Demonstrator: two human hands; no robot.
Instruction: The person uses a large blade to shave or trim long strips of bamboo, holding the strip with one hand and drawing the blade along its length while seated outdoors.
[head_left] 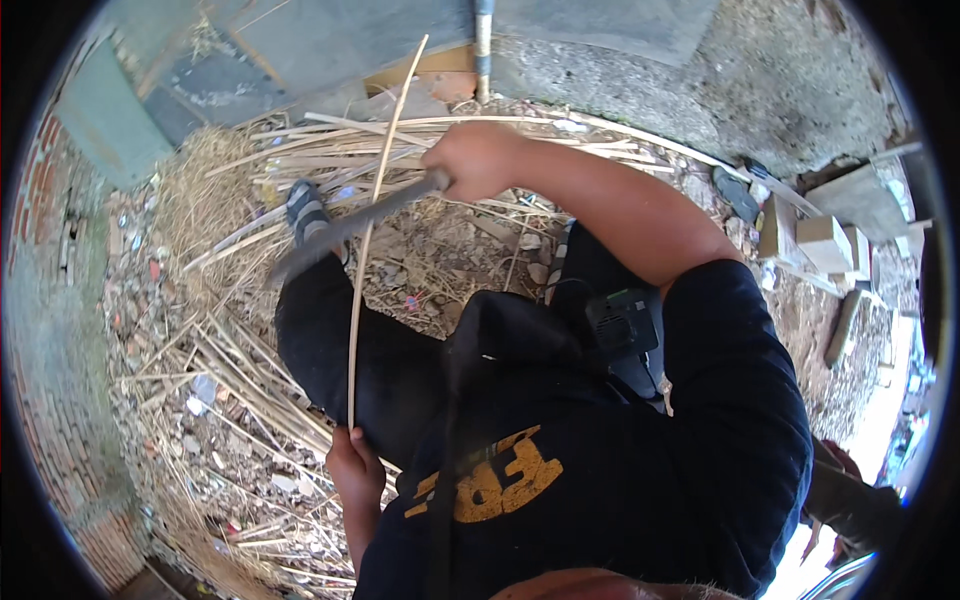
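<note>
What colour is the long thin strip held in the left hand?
Pale yellow-tan, like split cane. The strip shows best in the head view, held by the left hand.

Two hands are showing: the left hand point(352, 468) is gripping one long cane point(372, 215), the right hand point(472, 160) one knife point(345, 228). One sandal point(306, 212) is showing at the knee. Loose canes point(230, 350), too many to count, are lying around; three pale blocks point(825, 240) are sitting at right.
</note>
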